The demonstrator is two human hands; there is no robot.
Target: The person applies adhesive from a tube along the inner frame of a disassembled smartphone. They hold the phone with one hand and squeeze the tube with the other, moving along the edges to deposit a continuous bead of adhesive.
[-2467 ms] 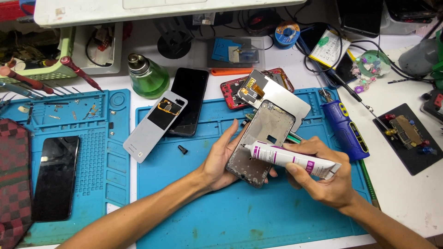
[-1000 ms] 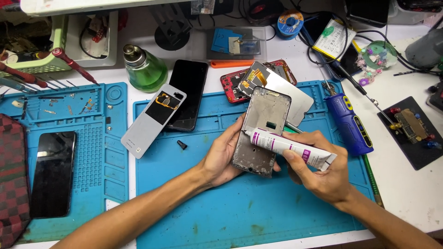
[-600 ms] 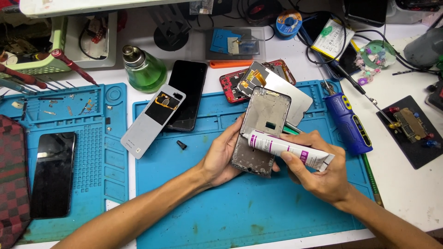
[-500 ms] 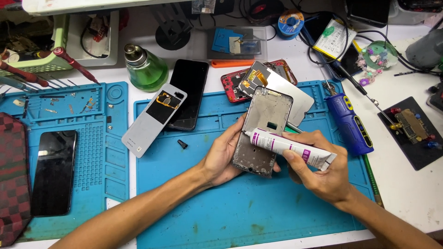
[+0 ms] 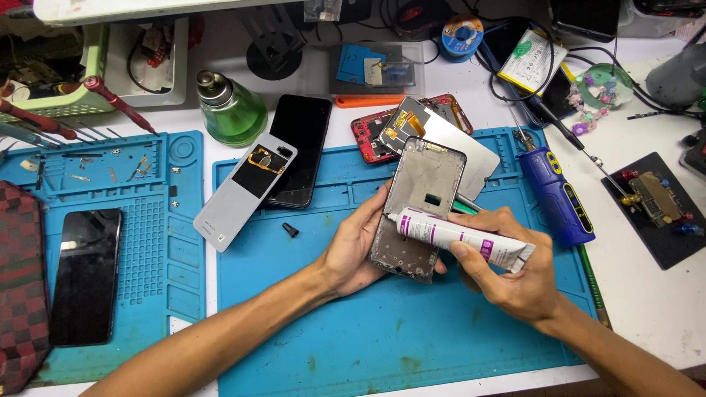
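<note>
Left hand (image 5: 353,246) gripping phone frame (image 5: 421,198), right hand (image 5: 515,276) closed around glue tube (image 5: 460,237), nozzle tip indistinct

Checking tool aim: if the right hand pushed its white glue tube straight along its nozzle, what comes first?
Right hand aims the white-and-magenta glue tube at the grey phone frame's left edge; contact looks immediate, depth unclear.

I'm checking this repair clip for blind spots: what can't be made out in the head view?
- Tube nozzle tip: too small to tell whether glue is coming out.
- Phone frame lower left edge: hidden by the left hand.
- Tube tail end: wrapped by the right hand.
- Checked cloth: cut off by the left edge.
</note>
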